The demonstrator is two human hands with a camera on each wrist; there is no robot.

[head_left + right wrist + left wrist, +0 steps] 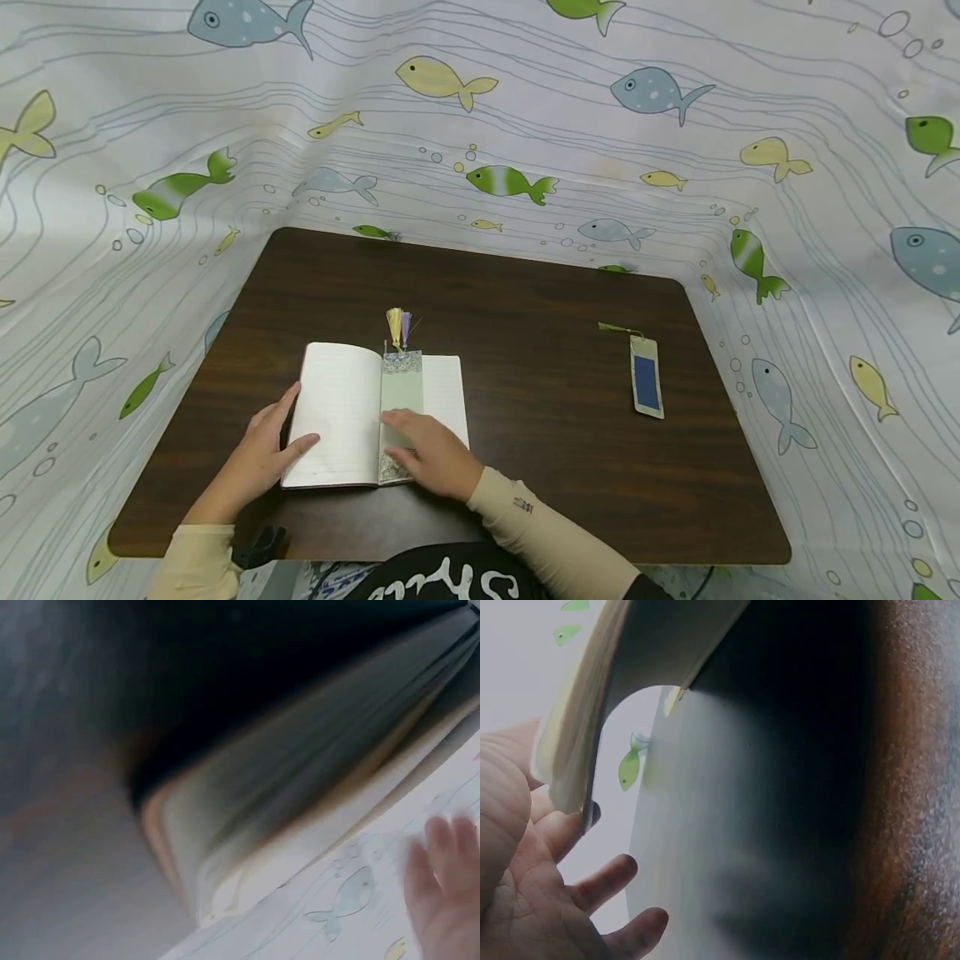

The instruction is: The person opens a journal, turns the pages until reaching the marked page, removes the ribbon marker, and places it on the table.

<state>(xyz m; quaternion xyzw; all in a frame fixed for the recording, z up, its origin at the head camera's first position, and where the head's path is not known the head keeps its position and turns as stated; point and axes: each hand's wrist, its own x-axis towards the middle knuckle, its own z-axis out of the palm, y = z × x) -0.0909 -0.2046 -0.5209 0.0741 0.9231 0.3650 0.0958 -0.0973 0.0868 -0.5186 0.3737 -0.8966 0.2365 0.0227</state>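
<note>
An open notebook (337, 417) with lined white pages lies near the table's front, left of centre. My left hand (258, 454) grips its left edge, thumb over the page. Its other fingers reach behind the raised dark cover (641, 656) in the left wrist view. A pale green bookmark (402, 390) with lace-patterned ends lies along the fold, on the right page. From its top extend a yellow tassel (395, 327) and a purple tassel (406, 327). My right hand (435, 454) is over the bookmark's lower half with fingers extended, partly hiding it; the right wrist view shows these fingers (442, 859) blurred.
Another bookmark (646, 383), cream-edged with a blue panel and a green tassel (617, 327), lies on the right part of the dark wooden table (540, 333). A fish-print sheet (525, 108) surrounds the table. A dark object (260, 547) sits at the front edge by my left sleeve.
</note>
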